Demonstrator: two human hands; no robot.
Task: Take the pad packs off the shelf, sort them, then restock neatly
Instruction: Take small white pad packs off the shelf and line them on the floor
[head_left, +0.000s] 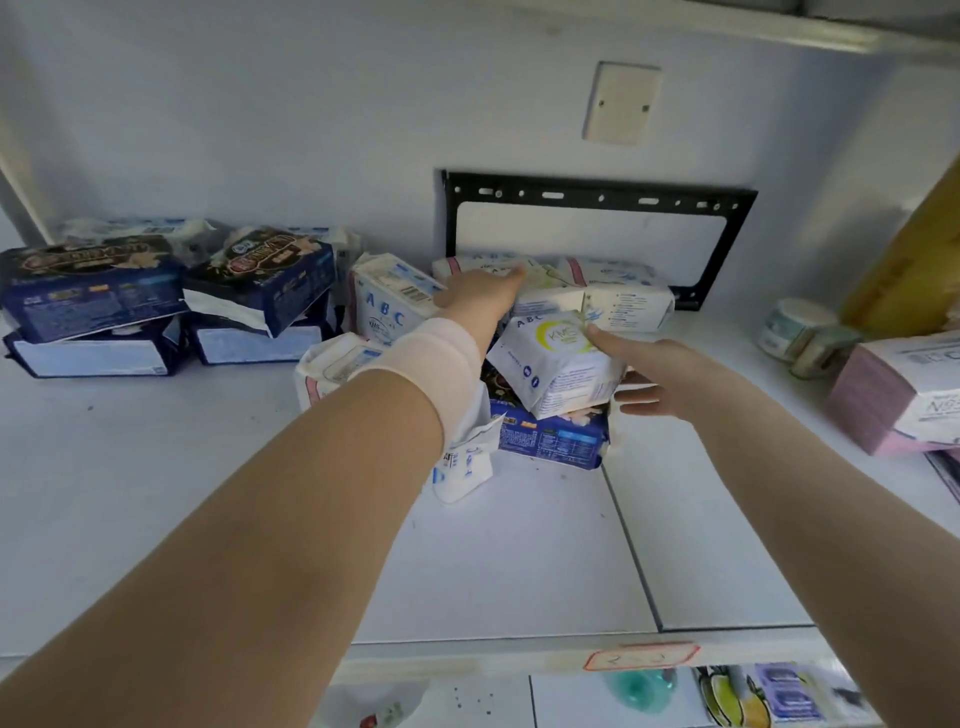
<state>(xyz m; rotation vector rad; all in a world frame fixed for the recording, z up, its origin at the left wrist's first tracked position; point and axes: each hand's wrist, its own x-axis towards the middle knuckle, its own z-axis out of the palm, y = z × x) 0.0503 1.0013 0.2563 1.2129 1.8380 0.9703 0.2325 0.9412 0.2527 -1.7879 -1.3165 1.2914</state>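
Both bare arms reach forward, well extended — the left hand (483, 299), a pale band (441, 358) round its wrist, with fingers straight; the right hand (657, 376) grips a white pack (556, 369) between forefinger and thumb.

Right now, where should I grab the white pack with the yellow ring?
I'd take its right end, coming from the right. The yellow-ring pack lies tilted atop the pile, that end jutting free above the dark blue pack. The right hand pinches there, thumb on top, fingers underneath.
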